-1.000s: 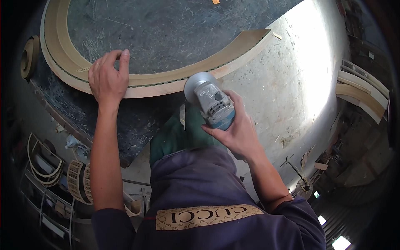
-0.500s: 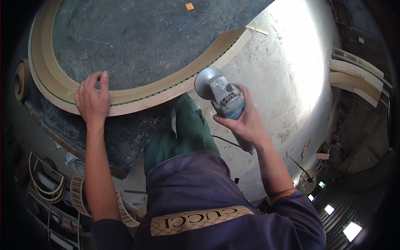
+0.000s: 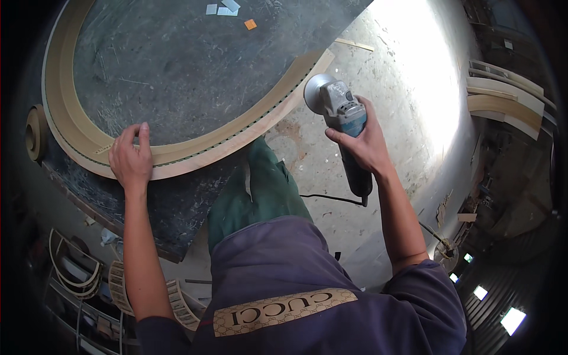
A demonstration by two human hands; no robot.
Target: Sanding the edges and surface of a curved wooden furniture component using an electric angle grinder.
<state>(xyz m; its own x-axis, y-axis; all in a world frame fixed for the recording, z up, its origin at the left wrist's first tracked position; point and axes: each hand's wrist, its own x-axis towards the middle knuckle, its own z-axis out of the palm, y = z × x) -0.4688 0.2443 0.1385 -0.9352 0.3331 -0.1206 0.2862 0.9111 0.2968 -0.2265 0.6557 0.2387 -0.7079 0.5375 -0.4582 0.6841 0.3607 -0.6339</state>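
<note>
A large curved wooden frame lies on the dark worktable, with a dark dotted line along its edge. My left hand grips its near rim at the left, fingers bent over the wood and thumb pointing away from me. In my right hand is an angle grinder with a grey body, a blue band and a round pale disc. The disc is beside the frame's right end; whether it touches the wood I cannot tell. A dark cord trails from the grinder's rear.
The dark tabletop holds an orange square and several pale pieces. A round wooden piece stands at the left. Curved boards lie at the right. More curved wooden parts are at the lower left.
The grinder has moved right and away from me along the frame, toward its right end. My left hand keeps its place on the rim. The view has shifted slightly.
</note>
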